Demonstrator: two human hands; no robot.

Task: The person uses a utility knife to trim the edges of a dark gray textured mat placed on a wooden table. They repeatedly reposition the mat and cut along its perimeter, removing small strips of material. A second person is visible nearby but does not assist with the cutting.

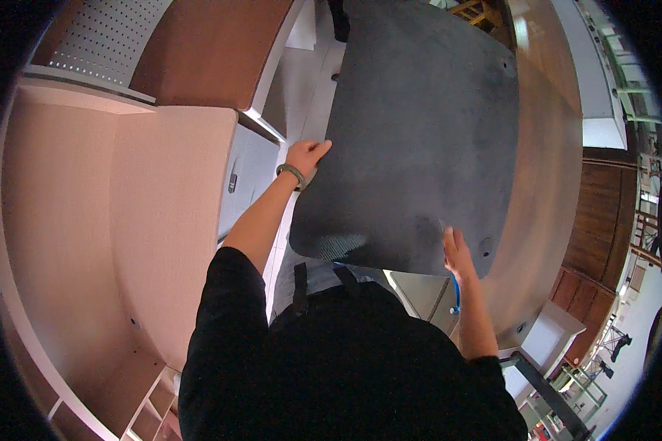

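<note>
A large dark grey panel [419, 132] with rounded corners and a small hole near each right corner spreads out in front of me. My left hand [307, 156], with a dark band at the wrist, is closed on the panel's left edge, its fingertips at the rim. Toward the near right corner, my right hand [458, 253] rests against the panel's top with its fingers stretched forward and nothing visible in them; part of the hand is turned from view. A thin blue strip [457, 294] shows beside the right wrist, too small to identify.
Along the panel's right runs a brown wooden surface [548, 132]. At my left stands a pale pinkish cabinet or partition [162, 191], with a grey drawer front [250, 173] and a reddish-brown desktop [206, 51] beyond. A dark leg-like shape [340, 22] shows past the panel's far left corner.
</note>
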